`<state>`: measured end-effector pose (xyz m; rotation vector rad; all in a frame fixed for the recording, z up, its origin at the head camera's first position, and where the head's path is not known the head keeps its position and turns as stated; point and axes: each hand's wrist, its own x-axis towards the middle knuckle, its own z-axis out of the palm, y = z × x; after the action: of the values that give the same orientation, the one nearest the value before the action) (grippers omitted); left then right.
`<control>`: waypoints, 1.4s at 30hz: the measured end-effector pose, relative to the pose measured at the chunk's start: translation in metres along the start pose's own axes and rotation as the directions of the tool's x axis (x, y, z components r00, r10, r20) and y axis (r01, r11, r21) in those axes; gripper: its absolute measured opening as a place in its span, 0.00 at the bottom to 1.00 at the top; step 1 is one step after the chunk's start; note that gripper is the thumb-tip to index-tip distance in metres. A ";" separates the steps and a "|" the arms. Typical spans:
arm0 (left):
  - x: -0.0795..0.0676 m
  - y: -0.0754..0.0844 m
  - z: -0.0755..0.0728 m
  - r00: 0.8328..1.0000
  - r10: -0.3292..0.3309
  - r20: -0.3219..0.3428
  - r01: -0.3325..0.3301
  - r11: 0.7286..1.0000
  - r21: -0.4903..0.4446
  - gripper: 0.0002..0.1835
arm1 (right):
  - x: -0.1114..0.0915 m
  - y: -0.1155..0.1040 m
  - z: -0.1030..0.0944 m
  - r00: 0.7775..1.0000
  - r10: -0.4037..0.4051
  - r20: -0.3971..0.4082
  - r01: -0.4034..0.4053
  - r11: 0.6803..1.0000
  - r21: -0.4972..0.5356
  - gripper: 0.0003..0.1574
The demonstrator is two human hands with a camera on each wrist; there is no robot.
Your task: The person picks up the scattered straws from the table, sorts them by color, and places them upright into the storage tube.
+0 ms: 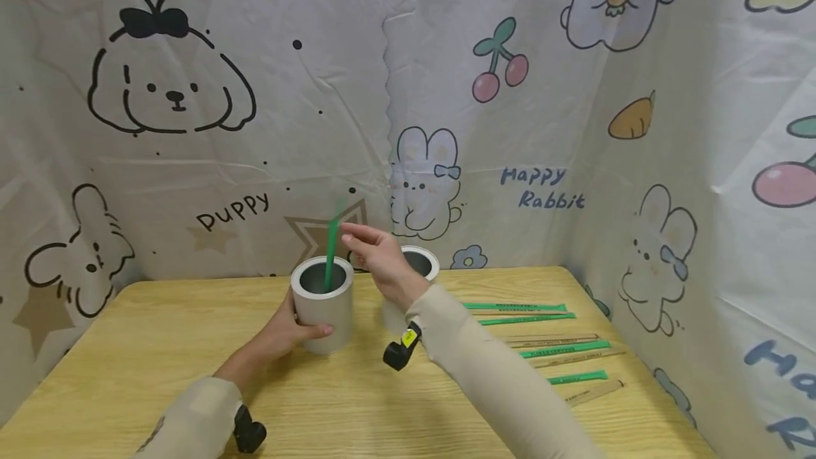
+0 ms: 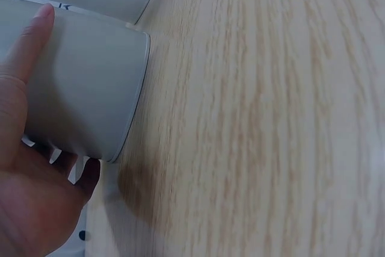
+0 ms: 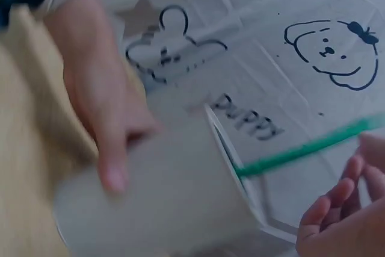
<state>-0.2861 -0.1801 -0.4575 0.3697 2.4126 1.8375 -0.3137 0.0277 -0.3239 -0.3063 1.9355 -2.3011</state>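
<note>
Head view, hand (image 1: 285,331) gripping cup (image 1: 333,312), straw (image 1: 331,250) inside

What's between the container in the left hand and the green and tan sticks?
The head view shows another white container, partly hidden by the right hand; the right sleeve crosses there too.

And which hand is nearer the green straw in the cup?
The right hand: it is beside the upper part of the green straw, contact unclear. The left hand is lower, gripping the outside of the white cup around it.
</note>
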 end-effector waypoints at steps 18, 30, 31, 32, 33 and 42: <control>-0.006 -0.006 -0.009 1.000 -0.017 0.002 0.017 1.000 0.002 0.59 | -0.015 0.049 -0.270 1.000 0.026 -0.004 -0.019 0.618 -0.786 0.19; -0.003 -0.006 -0.001 0.997 -0.075 0.029 0.075 0.997 -0.022 0.59 | -0.027 0.082 -0.308 0.991 0.067 -0.115 -0.133 0.407 -0.904 0.04; -0.002 -0.006 0.000 0.997 -0.077 0.032 0.078 0.997 -0.021 0.59 | -0.027 0.081 -0.307 0.992 0.063 -0.111 -0.127 0.414 -0.901 0.04; -0.002 -0.007 0.000 0.996 -0.079 0.034 0.080 0.997 -0.015 0.60 | -0.026 0.080 -0.307 0.993 0.058 -0.102 -0.117 0.424 -0.898 0.04; -0.001 -0.007 0.000 0.996 -0.084 0.035 0.084 0.996 -0.012 0.60 | -0.026 0.078 -0.306 0.994 0.053 -0.096 -0.110 0.446 -0.888 0.05; 0.003 -0.008 -0.001 0.993 -0.115 0.038 0.115 0.993 -0.007 0.61 | -0.007 0.015 -0.254 0.982 -0.055 -0.178 -0.069 0.779 -0.624 0.18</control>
<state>-0.2906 -0.1824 -0.4652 0.2564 2.3474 1.7760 -0.3655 0.2706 -0.3810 -0.1325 2.7591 -1.6377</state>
